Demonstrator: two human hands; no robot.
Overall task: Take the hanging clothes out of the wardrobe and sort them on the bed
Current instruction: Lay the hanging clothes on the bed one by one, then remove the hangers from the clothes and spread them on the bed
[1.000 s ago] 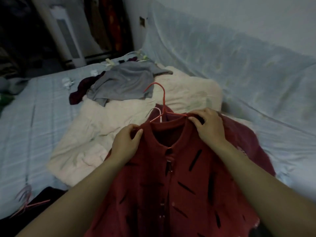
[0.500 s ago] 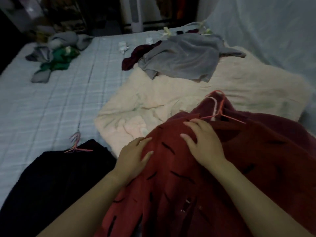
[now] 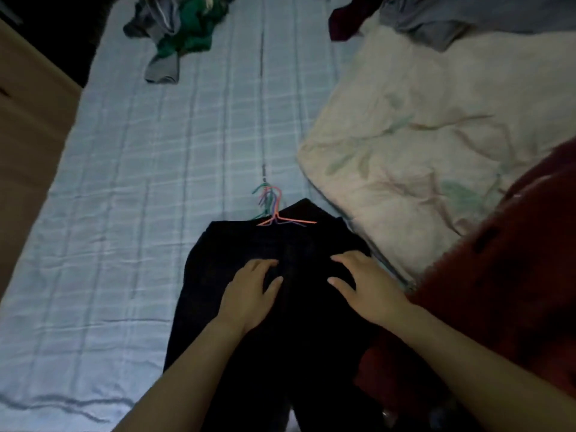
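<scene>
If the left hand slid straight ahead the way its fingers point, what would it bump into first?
The left hand rests on the black clothes. Going straight on across them, it would most likely meet the bunch of hangers at their top edge first, though depth is hard to judge.

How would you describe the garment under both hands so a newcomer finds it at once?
On the pale blue checked sheet, just left of the cream quilt, lies the black garment, with the left hand and right hand resting on it. It is the only black piece, topped by a bundle of coloured hangers, unlike the red garment on its right.
</scene>
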